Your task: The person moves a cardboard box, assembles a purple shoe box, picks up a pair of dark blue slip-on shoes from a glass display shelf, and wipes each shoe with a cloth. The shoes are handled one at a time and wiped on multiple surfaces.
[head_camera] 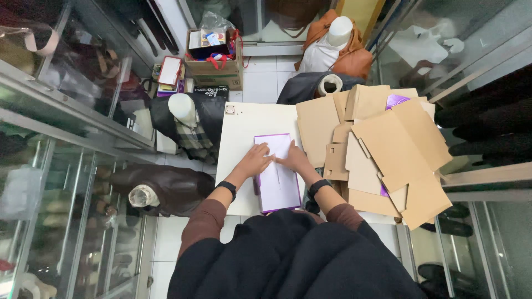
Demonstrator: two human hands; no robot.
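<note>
Left hand [256,160] lies flat, fingers spread, pressing on the top face of the purple-edged white box [277,174]; it grips nothing. Right hand [293,159] does the same from the other side, palm down, fingertips meeting the left's near the box's far end. Neither hand is closed around anything.

The box lies lengthwise on the white worktop [238,133], directly in front of the person, long axis running away from the body. It looks flat or nearly so; whether it is already erected or a folded blank can't be told from this angle.

Step in hand, as a judgement: pressing down or creasing a panel or flap at the far end of the box. The next move likely needs both hands to keep even pressure along the fold line and hold the box square on the worktop so it doesn't skew.

To the right, overlapping the worktop's edge: a loose pile of brown cardboard blanks [388,149], with a purple piece [396,100] showing among them. On the floor around it: mannequin busts in jackets [185,119], an open carton of goods [213,58], glass display cases [61,111] either side.
</note>
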